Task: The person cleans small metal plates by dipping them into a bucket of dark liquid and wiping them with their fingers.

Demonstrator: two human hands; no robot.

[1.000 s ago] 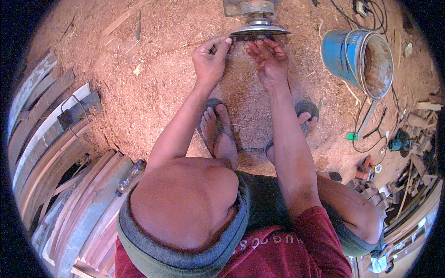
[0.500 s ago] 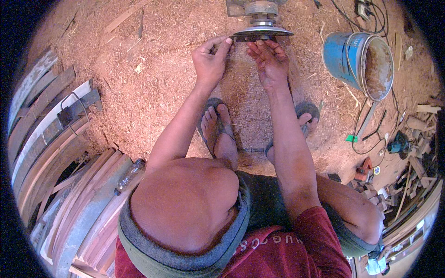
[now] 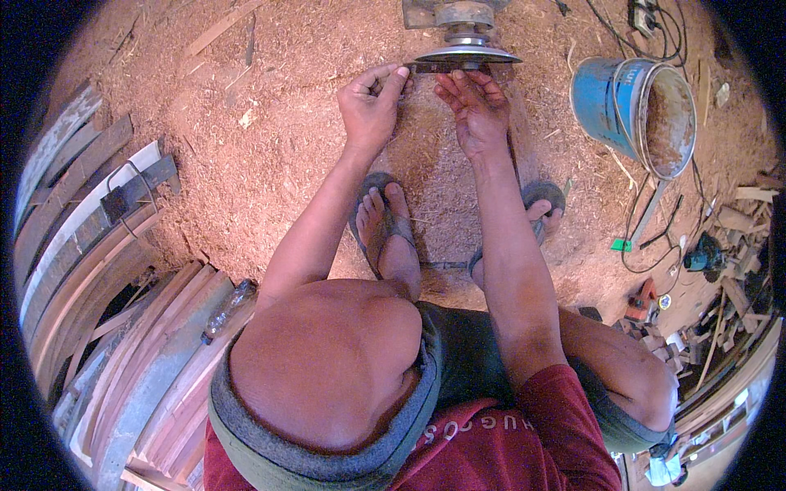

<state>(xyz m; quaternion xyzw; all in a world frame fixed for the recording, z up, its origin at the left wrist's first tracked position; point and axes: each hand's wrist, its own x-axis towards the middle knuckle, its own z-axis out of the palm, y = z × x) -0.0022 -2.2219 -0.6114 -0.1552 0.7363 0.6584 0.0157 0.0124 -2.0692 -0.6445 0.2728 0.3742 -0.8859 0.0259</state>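
Note:
My left hand (image 3: 372,105) pinches the left end of a thin, dark, flat strip (image 3: 427,68) between thumb and fingers. Toward the strip's other end, my right hand (image 3: 476,106) is turned palm up, its bent fingers gathered on the strip. Just beyond both hands is a round metal disc (image 3: 467,53), seen nearly edge-on, on the shaft of a machine (image 3: 460,15) cut off by the top of the view. The strip lies along the disc's near side; I cannot tell whether they touch. What kind of piece the strip is does not show clearly.
A blue bucket (image 3: 604,102) with a wire handle stands right of the disc. Cables run past a socket strip (image 3: 643,18) at the upper right. Curved planks (image 3: 164,348) are stacked at left beside a clear bottle (image 3: 229,311). Wood offcuts (image 3: 737,286) lie at far right; shavings cover the ground.
Slightly more of the dark strip shows along the disc's near side. Both hands stay almost in place, with the same grip.

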